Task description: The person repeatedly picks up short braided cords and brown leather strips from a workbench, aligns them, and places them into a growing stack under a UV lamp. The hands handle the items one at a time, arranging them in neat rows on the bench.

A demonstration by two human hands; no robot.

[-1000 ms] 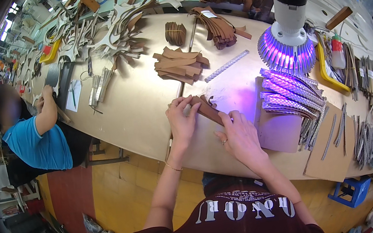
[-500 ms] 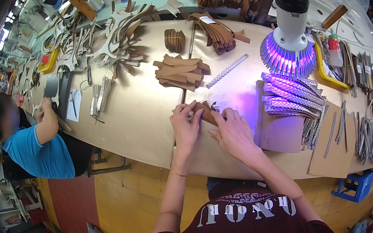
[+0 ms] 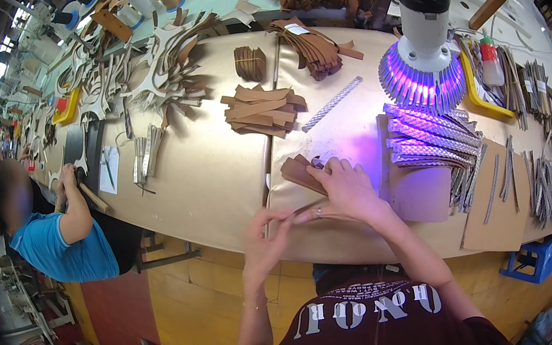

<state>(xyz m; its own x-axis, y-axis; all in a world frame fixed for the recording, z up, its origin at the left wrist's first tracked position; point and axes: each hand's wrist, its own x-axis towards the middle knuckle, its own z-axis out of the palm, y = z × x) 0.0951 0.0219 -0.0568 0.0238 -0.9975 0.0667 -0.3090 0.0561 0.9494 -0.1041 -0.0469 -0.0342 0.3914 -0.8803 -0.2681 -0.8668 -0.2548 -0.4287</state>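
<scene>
A small stack of brown leather strips (image 3: 299, 172) lies on the table in front of me. My right hand (image 3: 347, 192) is over its right end, the fingertips bent onto it and closed. Close to the table's front edge, my left hand (image 3: 266, 237) is closed in a pinch, somewhat blurred. A thin brown strip (image 3: 309, 214) seems to run from its fingertips to under my right hand; its far end is hidden. Beyond the stack are a loose pile of brown strips (image 3: 265, 111) and a single braided strip (image 3: 333, 104).
A lamp (image 3: 422, 72) with purple light hangs over braided strips (image 3: 428, 139) on a board at right. Banded brown bundles (image 3: 250, 63) and pale leather pieces (image 3: 164, 68) lie farther back. A co-worker in a blue shirt (image 3: 64, 247) works at left. A blue stool (image 3: 532, 261) stands below right.
My left hand has come off the brown stack and moved down toward me, drawing out a thin strip. My right hand stays at the stack, turned more across it.
</scene>
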